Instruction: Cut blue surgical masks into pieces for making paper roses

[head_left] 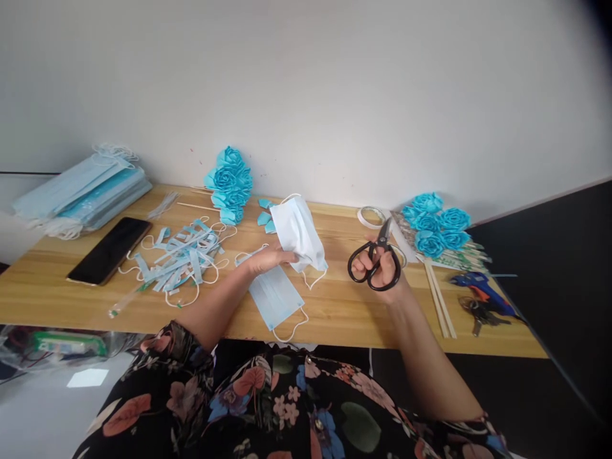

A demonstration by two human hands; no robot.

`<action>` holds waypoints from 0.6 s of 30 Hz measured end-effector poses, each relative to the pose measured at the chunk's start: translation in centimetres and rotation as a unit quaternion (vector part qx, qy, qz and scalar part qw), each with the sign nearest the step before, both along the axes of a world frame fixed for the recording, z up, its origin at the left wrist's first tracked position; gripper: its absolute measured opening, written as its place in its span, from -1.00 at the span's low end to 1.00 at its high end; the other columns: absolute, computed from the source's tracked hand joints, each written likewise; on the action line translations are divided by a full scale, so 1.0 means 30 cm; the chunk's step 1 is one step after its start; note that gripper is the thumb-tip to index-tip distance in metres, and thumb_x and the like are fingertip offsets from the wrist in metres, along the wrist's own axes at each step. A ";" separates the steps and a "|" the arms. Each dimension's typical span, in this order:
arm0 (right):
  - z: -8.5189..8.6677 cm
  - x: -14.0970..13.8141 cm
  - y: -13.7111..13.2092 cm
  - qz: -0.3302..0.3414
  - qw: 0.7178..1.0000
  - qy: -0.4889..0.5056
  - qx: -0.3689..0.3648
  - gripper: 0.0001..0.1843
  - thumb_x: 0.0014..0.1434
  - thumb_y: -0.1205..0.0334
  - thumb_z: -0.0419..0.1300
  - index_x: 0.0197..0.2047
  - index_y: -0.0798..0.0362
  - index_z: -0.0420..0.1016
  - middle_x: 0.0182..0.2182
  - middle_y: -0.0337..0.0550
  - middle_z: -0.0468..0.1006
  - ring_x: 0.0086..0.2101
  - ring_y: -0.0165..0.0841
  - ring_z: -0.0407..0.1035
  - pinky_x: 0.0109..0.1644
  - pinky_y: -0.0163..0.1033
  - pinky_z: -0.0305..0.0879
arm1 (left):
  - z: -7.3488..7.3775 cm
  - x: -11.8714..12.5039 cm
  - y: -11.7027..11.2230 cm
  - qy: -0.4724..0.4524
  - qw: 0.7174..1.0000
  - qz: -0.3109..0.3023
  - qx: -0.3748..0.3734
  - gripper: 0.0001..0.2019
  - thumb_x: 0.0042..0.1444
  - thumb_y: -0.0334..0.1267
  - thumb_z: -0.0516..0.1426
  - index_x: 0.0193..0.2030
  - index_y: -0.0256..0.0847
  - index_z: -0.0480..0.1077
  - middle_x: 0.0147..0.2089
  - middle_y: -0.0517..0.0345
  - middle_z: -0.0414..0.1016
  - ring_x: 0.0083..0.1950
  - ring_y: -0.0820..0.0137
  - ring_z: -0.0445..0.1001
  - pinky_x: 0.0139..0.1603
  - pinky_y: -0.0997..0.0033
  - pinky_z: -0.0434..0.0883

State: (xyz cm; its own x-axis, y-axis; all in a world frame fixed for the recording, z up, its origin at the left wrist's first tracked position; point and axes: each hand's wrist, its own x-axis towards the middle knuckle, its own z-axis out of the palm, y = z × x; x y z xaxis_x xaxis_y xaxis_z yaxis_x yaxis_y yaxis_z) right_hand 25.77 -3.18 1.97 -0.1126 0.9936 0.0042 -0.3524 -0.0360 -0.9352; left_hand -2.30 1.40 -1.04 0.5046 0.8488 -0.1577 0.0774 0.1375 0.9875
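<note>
My left hand (271,257) grips a white-sided face mask (301,229) by its lower left part, the thumb lying across it and the other fingers hidden behind. A second, light blue face mask (276,298) lies flat on the table below that hand. In my right hand (382,268) is a pair of black-handled scissors (383,245), fingers through and around the loops, blades pointing up and away from me. The blades look closed and are apart from the mask. Several small blue cut pieces (264,218) lie just behind the held mask.
Cut mask strips and ear loops (186,252) are heaped at left, beside a phone (109,250) and a mask stack (86,191). Blue paper-like flowers (229,182) stand near the wall; more flowers (433,223), tape (371,217), sticks (438,299), glue gun (485,292) and keys (480,313) lie right.
</note>
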 end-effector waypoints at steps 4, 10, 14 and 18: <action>-0.015 -0.016 0.080 0.051 0.998 -0.033 -0.020 -0.15 -0.15 -0.64 0.19 -0.03 -0.17 0.49 -0.51 -0.24 0.50 -0.40 -0.18 0.50 -0.27 -0.03 0.47 | 0.007 0.000 0.000 -0.005 1.000 -0.005 0.007 -0.69 -0.16 -0.20 0.21 -0.22 -0.25 0.39 -0.31 0.13 0.40 -0.24 0.29 0.38 -0.26 0.32 0.35; 0.006 -0.045 0.207 0.127 0.991 -0.040 -0.012 -0.02 -0.15 -0.55 0.30 0.21 -0.13 0.40 -0.11 -0.03 0.68 -0.07 -0.06 0.57 -0.03 0.02 0.50 | 0.001 0.001 -0.001 -0.029 1.000 -0.003 0.012 -0.56 -0.19 -0.18 0.24 -0.11 -0.27 0.43 -0.12 0.00 0.51 -0.06 0.15 0.43 -0.07 0.22 0.39; -0.037 -0.090 0.235 0.110 0.993 -0.051 0.006 -0.18 -0.01 -0.31 0.40 0.23 -0.16 0.38 -0.14 -0.12 0.68 -0.09 -0.15 0.58 -0.16 -0.11 0.53 | 0.001 0.001 -0.006 -0.025 0.998 -0.044 0.031 -0.58 -0.17 -0.17 0.26 -0.12 -0.26 0.46 -0.09 0.00 0.55 -0.02 0.12 0.43 0.02 0.21 0.39; -0.065 -0.113 0.211 0.136 0.990 -0.041 0.003 -0.20 -0.07 -0.31 0.43 0.17 -0.15 0.42 -0.22 -0.15 0.66 -0.21 -0.16 0.58 -0.27 -0.12 0.51 | 0.006 0.010 -0.014 0.004 0.989 -0.144 0.045 -0.65 -0.15 -0.15 0.28 -0.20 -0.26 0.47 -0.18 0.04 0.55 -0.10 0.17 0.47 -0.09 0.28 0.42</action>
State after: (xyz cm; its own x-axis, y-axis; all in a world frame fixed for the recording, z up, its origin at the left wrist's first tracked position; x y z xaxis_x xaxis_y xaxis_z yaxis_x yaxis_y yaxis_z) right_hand 22.38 3.14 0.02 -0.3767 0.9263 -0.0111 -0.2535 -0.1146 -0.9605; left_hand -2.01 0.97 -0.86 0.7267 0.6807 -0.0920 0.1076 0.0195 0.9940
